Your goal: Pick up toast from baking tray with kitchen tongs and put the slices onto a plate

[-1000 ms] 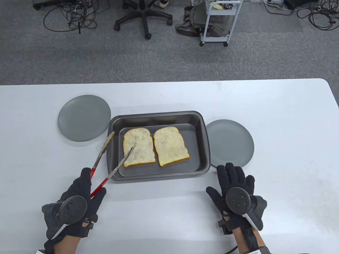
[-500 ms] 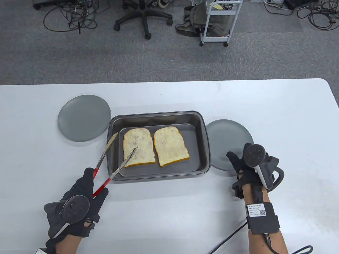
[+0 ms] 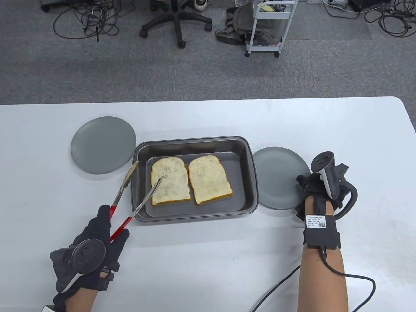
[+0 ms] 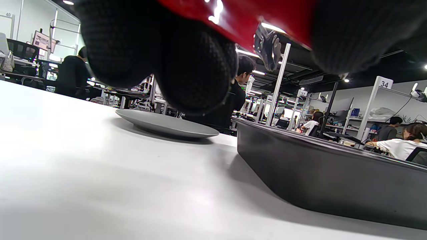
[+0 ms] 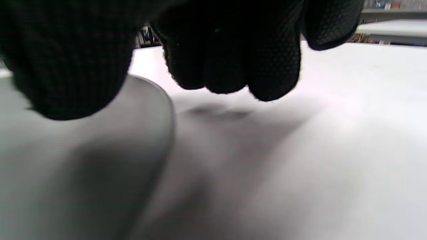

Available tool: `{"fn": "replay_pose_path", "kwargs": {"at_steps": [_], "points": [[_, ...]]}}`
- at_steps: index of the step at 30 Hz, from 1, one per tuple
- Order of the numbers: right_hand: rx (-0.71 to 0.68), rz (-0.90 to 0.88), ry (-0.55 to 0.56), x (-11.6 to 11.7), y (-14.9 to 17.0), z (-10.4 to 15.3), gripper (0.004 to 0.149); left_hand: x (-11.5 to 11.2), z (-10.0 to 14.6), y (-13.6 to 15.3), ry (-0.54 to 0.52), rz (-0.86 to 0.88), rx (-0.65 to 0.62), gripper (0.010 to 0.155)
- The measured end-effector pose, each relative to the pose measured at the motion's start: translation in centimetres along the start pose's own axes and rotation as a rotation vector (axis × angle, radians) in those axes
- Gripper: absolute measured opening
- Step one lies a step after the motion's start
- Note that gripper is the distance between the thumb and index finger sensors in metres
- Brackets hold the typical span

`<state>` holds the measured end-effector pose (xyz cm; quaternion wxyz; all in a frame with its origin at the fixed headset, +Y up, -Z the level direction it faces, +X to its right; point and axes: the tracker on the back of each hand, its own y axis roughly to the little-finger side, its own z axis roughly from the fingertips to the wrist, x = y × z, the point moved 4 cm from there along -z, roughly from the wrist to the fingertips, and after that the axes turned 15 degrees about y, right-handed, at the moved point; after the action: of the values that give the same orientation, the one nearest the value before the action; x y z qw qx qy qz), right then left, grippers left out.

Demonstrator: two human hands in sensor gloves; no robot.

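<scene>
White counter [image 3: 208,276]. Baking tray [image 3: 250,169] at center, two toast slices [image 3: 170,180] flat inside, side by side. Grey plate [image 3: 103,144] left, second plate [image 3: 276,178] right. Left hand [image 3: 97,240] grips red-handled tongs [image 3: 128,201], arms apart, one tip over left slice. Right hand [image 3: 317,190] at second plate's edge, fingers curled; grasp unclear.

A white surface [image 3: 208,279] is carrying a dark baking tray [image 3: 195,143] at its centre, with one grey plate [image 3: 103,144] lying just beside the tray's far-left corner and a second grey plate [image 3: 279,177] sitting against its right side; a black cable [image 3: 357,279] is trailing across the near-right area.
</scene>
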<state>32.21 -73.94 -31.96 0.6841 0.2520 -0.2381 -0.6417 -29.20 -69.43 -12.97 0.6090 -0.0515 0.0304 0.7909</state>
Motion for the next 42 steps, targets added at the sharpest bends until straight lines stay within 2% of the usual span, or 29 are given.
{"fn": "replay_pose_path", "kwargs": {"at_steps": [6,10,16,20,31,39,42], "points": [[0.002,-0.002,-0.04,0.9,-0.3,-0.4,0.073,0.1,0.0,0.1,-0.003,0.0,0.006,0.089],[0.001,-0.058,-0.013,0.9,-0.8,-0.3,0.06,0.1,0.0,0.1,-0.001,0.0,0.006,0.089],[0.07,-0.122,-0.101,1.5,-0.1,-0.7,0.054,0.1,0.0,0.0,-0.001,0.001,0.004,0.089],[0.078,-0.124,-0.126,0.9,0.1,-0.6,0.051,0.2,0.0,0.1,-0.003,0.008,0.003,0.089],[0.044,-0.441,-0.093,-3.5,0.5,0.4,0.049,0.3,0.0,0.0,-0.007,0.025,-0.003,0.089],[0.107,-0.714,-0.21,-2.9,1.3,1.3,0.055,0.3,0.1,-0.2,-0.009,0.027,-0.015,0.089],[0.141,-0.795,-0.247,-2.6,2.1,1.5,0.053,0.3,0.2,-0.2,-0.013,0.031,-0.016,0.089]]}}
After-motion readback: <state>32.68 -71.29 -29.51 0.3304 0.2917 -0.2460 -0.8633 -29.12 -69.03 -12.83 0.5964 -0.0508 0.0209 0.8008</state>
